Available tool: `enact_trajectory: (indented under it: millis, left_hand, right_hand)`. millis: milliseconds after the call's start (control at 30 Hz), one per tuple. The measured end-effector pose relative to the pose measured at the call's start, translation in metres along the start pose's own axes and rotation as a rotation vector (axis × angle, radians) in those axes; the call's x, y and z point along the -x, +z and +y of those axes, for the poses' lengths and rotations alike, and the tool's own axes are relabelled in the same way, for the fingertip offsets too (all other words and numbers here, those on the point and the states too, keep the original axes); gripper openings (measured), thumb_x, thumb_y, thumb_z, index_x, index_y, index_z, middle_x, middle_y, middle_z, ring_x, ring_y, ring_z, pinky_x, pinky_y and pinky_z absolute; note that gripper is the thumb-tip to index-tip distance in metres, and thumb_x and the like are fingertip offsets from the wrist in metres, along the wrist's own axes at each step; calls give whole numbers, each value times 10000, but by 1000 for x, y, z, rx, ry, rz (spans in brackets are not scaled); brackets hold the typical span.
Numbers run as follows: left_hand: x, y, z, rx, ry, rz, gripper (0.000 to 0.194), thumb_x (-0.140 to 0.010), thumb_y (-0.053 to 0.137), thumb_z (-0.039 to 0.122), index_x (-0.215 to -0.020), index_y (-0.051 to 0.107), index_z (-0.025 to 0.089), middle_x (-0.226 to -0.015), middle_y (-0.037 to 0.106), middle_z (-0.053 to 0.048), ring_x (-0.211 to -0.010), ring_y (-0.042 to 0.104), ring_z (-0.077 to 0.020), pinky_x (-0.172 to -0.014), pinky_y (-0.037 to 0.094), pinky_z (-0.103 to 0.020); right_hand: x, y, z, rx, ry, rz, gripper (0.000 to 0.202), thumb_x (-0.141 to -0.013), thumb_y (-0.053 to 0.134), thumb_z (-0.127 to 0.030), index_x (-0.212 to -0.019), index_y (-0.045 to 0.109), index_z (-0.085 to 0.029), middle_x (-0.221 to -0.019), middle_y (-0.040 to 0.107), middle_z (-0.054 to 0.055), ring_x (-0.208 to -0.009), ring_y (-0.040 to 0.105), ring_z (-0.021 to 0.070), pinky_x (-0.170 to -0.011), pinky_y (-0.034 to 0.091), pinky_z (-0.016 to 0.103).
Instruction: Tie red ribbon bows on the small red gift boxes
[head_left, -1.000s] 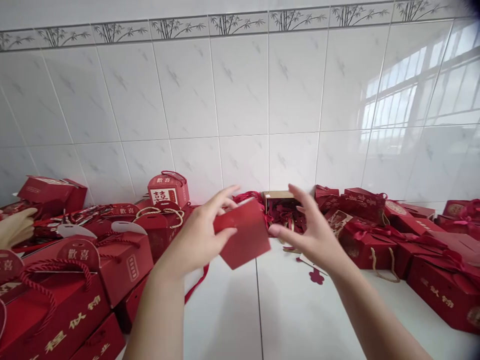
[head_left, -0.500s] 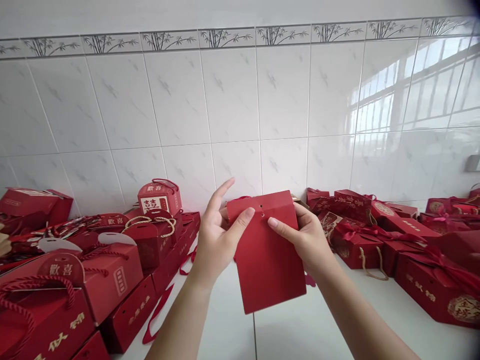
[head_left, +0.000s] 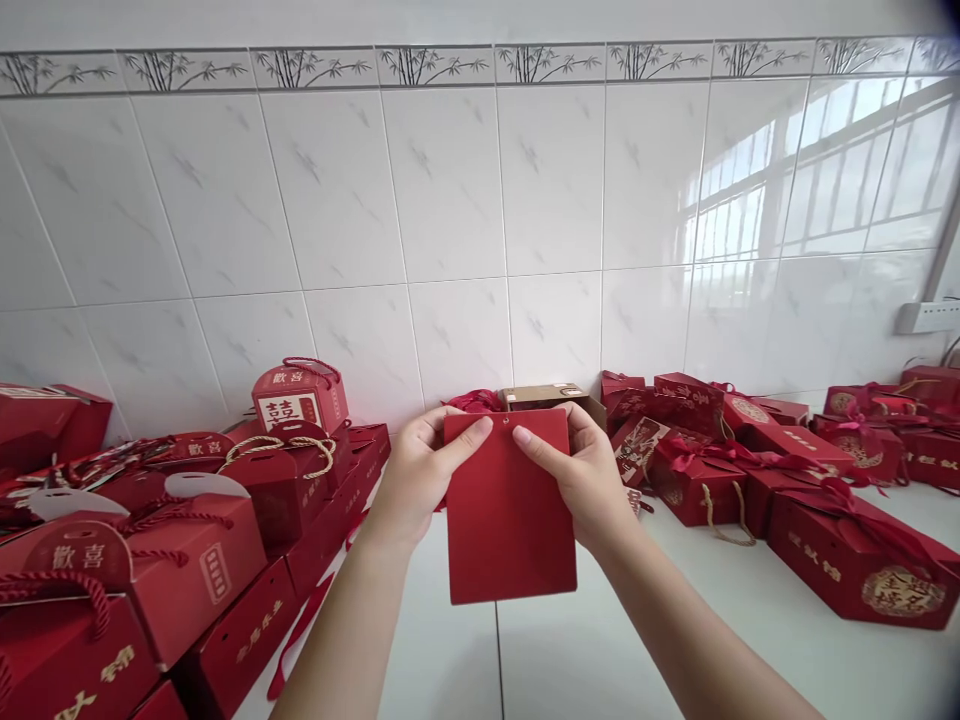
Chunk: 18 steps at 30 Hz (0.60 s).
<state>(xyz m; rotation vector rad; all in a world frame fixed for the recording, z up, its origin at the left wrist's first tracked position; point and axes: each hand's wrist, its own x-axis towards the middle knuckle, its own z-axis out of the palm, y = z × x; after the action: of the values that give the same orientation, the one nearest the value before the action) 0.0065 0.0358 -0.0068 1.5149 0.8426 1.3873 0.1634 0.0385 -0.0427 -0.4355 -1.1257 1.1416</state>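
Observation:
Held upright before me is a flat red card [head_left: 511,520], plain on this face, with a small hole near the middle of its top edge. My left hand [head_left: 424,468] pinches its upper left corner, thumb on the near face and fingers behind. At the upper right corner my right hand [head_left: 596,470] grips it the same way. Both thumbs point toward the hole. What lies behind the card is hidden.
Red gift boxes [head_left: 187,560] with rope handles are stacked on the left, one small box [head_left: 300,395] on top. More ribboned boxes [head_left: 862,560] cover the right. Behind my hands are a brown cardboard box [head_left: 551,393] and red ribbon [head_left: 478,401]. A tiled wall [head_left: 457,200] closes the back.
The card has straightened from a tilt, and its top flap no longer shows on the near face. My left fingers, raised before, have closed behind it. The view has shifted slightly right.

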Motion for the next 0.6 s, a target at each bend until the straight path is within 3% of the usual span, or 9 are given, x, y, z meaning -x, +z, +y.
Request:
enact_trajectory:
  millis: [167, 233, 300, 367, 400, 433, 467, 533, 600]
  left_hand:
    - [-3, 7, -6, 14, 27, 21, 272, -777, 691, 410, -705, 535, 198, -658, 570, 41, -596, 545, -100, -562, 441, -208]
    - [-4, 7, -7, -11, 103, 67, 249, -782, 684, 407, -723, 556, 203, -668, 560, 42, -613, 534, -99, -571, 435, -204]
    - [-4, 4, -5, -53, 191, 138, 221, -767, 701, 393, -738, 588, 204, -664, 548, 43, -621, 520, -98, -568, 425, -197]
    - [-3, 0, -1, -120, 284, 234, 208, -754, 713, 386, -745, 612, 204, -657, 547, 42, -620, 509, -100, -554, 413, -195]
    - [-1, -2, 2, -156, 329, 289, 203, -748, 717, 383, -749, 621, 205, -658, 553, 41, -622, 509, -103, -546, 409, -197]
    - [1, -3, 6, -189, 375, 348, 193, -745, 721, 374, -751, 627, 206, -658, 560, 40, -620, 508, -105, -537, 403, -199]
    - [4, -5, 11, -216, 420, 410, 175, -739, 727, 354, -748, 634, 205, -651, 563, 42, -612, 505, -103, -529, 396, -199]
    - [11, -6, 19, -250, 512, 515, 131, -731, 733, 298, -725, 644, 201, -621, 559, 48, -589, 492, -94, -520, 385, -199]
    - [17, -7, 26, -275, 581, 574, 96, -734, 728, 253, -712, 653, 198, -601, 561, 52, -579, 488, -88, -527, 386, -200]
  right_hand:
    - [0, 0, -3, 141, -47, -22, 322, -750, 730, -427, -937, 547, -238, -919, 643, 23, -807, 637, 188, -703, 543, 323]
    - [-5, -6, -5, 295, -112, -67, 311, -833, 600, -517, -976, 557, -245, -924, 648, 30, -844, 631, 194, -730, 529, 320]
    - [-15, -19, -7, 475, -174, -110, 421, -915, 387, -582, -1007, 586, -223, -984, 655, 57, -930, 620, 206, -814, 505, 330]
    - [-28, -39, -4, 774, -92, -96, 557, -949, 220, -581, -1051, 610, -197, -1083, 646, 76, -1034, 596, 213, -907, 463, 331]
    - [-34, -51, -1, 969, 22, -52, 560, -949, 229, -573, -1082, 610, -185, -1125, 637, 86, -1071, 584, 223, -933, 446, 338]
    - [-39, -64, 4, 1207, 191, -7, 526, -928, 300, -584, -1131, 595, -199, -1167, 625, 84, -1111, 569, 237, -955, 429, 354]
    - [-44, -76, 11, 1333, 318, 32, 510, -857, 485, -579, -1169, 585, -188, -1208, 605, 118, -1158, 540, 295, -981, 401, 416]
    - [-49, -99, 27, 1488, 514, 110, 800, -554, 834, -421, -1244, 546, -136, -1301, 521, 225, -1259, 407, 456, -1012, 291, 584]
    - [-51, -117, 45, 1560, 650, 140, 1085, -339, 912, -234, -1329, 479, -130, -1356, 455, 275, -1309, 294, 527, -1010, 215, 653]
